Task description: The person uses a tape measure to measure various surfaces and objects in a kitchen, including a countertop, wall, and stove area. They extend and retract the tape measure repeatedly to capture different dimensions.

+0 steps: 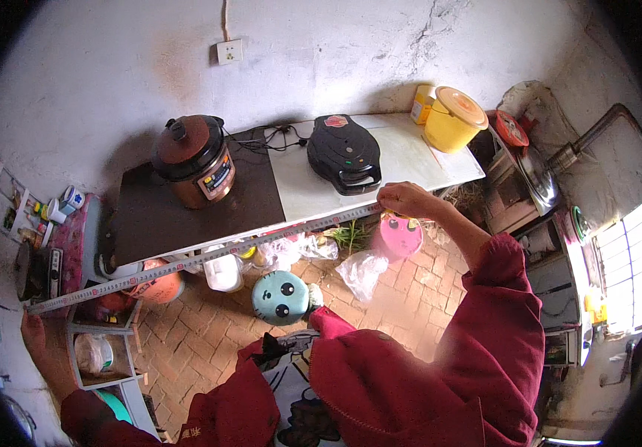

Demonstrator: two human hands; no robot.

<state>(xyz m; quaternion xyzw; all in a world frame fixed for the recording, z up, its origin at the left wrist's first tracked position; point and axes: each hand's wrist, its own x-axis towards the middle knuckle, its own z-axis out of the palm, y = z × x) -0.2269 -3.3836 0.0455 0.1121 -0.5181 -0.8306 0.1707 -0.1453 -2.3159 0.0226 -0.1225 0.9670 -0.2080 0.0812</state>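
A metal tape measure blade [231, 250] with printed numbers is stretched between my two hands, slanting up to the right in front of a low table [432, 167]. At the far left, my left hand [33, 332] holds one end near the wall; its fingertips are hard to make out. My right hand [407, 199] grips the other end by the table's front edge, close to a black electric baking pan [344, 153] with its lid closed. Something yellow shows just under the right hand, too covered to name. A brown electric pressure cooker [195, 162] stands on the table's dark left part.
A lidded yellow bucket [455, 120] stands at the table's right end. On the brick floor [187, 357] are a teal round stool [281, 298], a pink round stool [399, 240] and plastic bags [363, 274]. A shelf unit [100, 385] is at left, cabinets [555, 274] at right.
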